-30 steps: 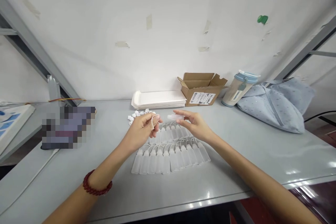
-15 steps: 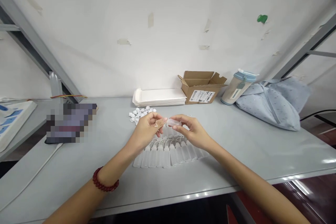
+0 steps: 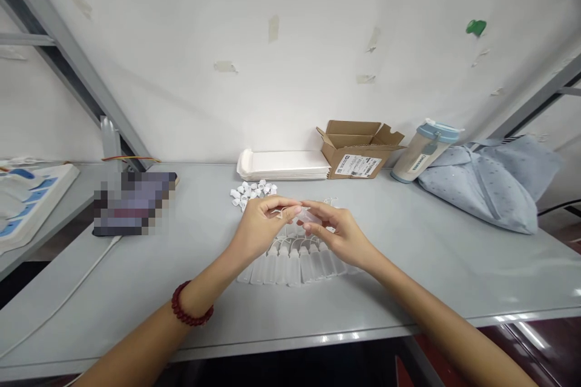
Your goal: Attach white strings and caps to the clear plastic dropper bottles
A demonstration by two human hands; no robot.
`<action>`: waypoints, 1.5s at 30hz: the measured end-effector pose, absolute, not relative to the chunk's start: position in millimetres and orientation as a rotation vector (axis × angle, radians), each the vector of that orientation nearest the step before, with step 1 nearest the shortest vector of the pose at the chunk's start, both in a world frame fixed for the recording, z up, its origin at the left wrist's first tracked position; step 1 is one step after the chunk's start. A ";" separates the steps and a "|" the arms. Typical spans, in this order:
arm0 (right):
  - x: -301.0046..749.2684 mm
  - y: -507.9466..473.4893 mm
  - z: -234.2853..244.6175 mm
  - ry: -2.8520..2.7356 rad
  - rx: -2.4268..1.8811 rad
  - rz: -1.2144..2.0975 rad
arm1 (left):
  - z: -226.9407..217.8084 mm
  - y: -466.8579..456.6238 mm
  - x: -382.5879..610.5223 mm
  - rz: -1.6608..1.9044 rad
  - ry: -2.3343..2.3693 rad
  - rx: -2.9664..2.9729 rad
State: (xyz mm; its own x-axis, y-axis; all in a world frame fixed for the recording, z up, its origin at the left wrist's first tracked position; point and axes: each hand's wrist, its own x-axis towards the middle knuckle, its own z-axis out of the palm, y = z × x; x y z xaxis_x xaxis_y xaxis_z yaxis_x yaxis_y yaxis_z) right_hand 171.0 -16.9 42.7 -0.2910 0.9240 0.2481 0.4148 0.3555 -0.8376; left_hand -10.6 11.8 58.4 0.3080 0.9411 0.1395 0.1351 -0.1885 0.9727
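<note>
My left hand [image 3: 261, 228] and my right hand [image 3: 338, 234] meet above the grey table [image 3: 436, 266]. Together they pinch one small translucent plastic bottle [image 3: 305, 216], the right hand on its body and the left fingertips at its neck end. Under the hands lie several more such bottles in rows [image 3: 290, 266], flat on the table. A heap of small white caps [image 3: 252, 191] lies just beyond the left hand. A red bead bracelet is on my left wrist.
At the back stand a stack of white trays [image 3: 284, 164], an open cardboard box [image 3: 358, 148], a blue-lidded tumbler [image 3: 424, 151] and a pale blue bag [image 3: 490, 184]. A blurred dark object [image 3: 131, 202] with a white cable lies left.
My hands have come together from apart; the left fingertips now touch the bottle held in the right hand. Both hands sank slightly toward the rows of bottles.
</note>
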 end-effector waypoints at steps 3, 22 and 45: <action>169.8 -18.0 43.2 -1.877 -1.174 0.865 | 53.4 9.9 -7.9 1.062 0.976 1.500; 176.5 -10.8 43.5 -1.677 -1.179 0.963 | 47.3 79.2 -81.9 0.243 1.550 2.333; 177.7 -13.3 34.8 -2.036 -1.146 0.578 | 61.6 20.6 -18.7 0.754 0.917 1.655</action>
State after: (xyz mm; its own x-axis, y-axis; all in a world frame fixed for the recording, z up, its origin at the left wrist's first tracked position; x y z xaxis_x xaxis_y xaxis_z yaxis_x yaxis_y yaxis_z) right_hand 177.7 -13.3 34.8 -0.3469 0.8626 0.3683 0.5404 0.5047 -0.6732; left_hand -18.7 20.6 61.6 0.5078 0.8608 0.0337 0.1998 -0.1557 0.9674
